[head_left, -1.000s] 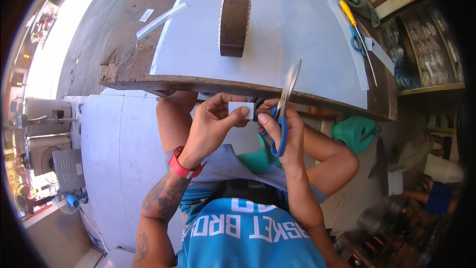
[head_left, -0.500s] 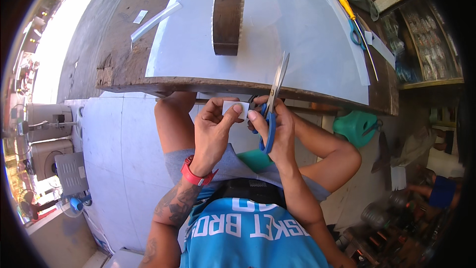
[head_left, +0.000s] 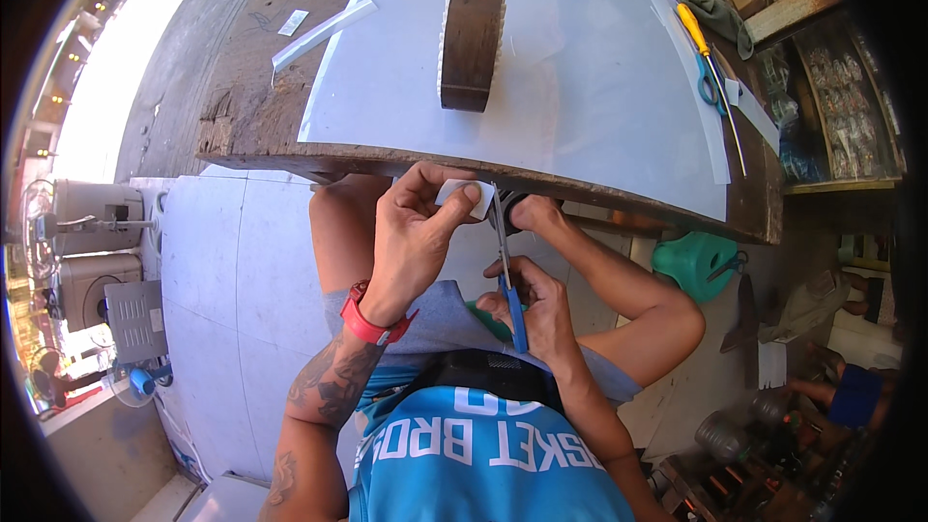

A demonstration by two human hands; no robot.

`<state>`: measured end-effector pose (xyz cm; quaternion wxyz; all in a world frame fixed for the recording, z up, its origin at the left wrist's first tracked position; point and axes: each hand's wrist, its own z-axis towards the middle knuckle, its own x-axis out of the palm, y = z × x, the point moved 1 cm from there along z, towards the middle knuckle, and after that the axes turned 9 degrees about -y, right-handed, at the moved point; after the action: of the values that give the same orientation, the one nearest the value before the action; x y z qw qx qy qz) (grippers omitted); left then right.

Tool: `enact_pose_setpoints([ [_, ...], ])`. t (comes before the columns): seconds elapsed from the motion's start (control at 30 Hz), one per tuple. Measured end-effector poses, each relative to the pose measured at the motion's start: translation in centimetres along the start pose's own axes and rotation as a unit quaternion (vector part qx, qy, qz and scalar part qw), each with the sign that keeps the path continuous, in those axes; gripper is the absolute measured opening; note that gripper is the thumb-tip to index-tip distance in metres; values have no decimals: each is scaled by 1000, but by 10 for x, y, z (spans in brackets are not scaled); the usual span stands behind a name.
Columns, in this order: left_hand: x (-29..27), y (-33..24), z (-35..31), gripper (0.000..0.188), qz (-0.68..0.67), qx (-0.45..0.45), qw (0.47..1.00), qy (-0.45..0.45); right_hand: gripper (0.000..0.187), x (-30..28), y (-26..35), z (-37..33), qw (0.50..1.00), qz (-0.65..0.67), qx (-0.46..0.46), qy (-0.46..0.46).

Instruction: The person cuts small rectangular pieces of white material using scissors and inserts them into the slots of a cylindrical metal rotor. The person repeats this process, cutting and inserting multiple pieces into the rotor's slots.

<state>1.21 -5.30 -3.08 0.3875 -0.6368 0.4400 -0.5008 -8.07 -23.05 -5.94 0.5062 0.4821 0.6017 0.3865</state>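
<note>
Between the thumb and fingers of my left hand (head_left: 423,222) is a small white piece of paper or card (head_left: 482,206), pinched just below the table's near edge. My right hand (head_left: 542,310) grips a pair of scissors (head_left: 515,316) by its blue handles. The blades point away from me, and their tips stand at the right edge of the white piece; whether they touch it I cannot tell. On the table lies a white sheet (head_left: 599,77), and on it a dark brown curved block (head_left: 473,43) with white beaded edges.
The wooden table (head_left: 237,87) has a worn front edge. At its right lie a yellow-handled screwdriver (head_left: 694,29), teal-handled scissors (head_left: 709,87) and a grey-green cloth (head_left: 710,0). A clear strip (head_left: 324,34) lies at left. A green plastic stool (head_left: 694,264) stands below right.
My right hand has drawn back toward me and turned the scissors, bringing the blade tips down to the white piece. My left hand still pinches it. The view has shifted slightly.
</note>
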Motion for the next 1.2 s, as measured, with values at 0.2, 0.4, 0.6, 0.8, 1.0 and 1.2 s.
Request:
enact_pose_setpoints([
  [0.2,-2,1,0,16,-6,5,1000,5,37,3,-3,0,1000,-1,3,2],
  [0.4,-3,1,0,16,-2,2,1000,5,40,0,-2,-3,999,14,44,14],
  [0.6,-12,-10,10,18,61,-3,995,82,45,-14,-3,-2,996,63,36,58],
  [0.8,-14,-14,12,16,99,-17,990,100,42,-22,-5,-2,996,35,45,68],
  [1.0,-13,-12,13,16,96,-23,990,99,38,-22,-5,-1,996,20,45,69],
  [1.2,-13,-10,13,16,87,-16,991,101,35,-22,-5,0,997,7,37,65],
])
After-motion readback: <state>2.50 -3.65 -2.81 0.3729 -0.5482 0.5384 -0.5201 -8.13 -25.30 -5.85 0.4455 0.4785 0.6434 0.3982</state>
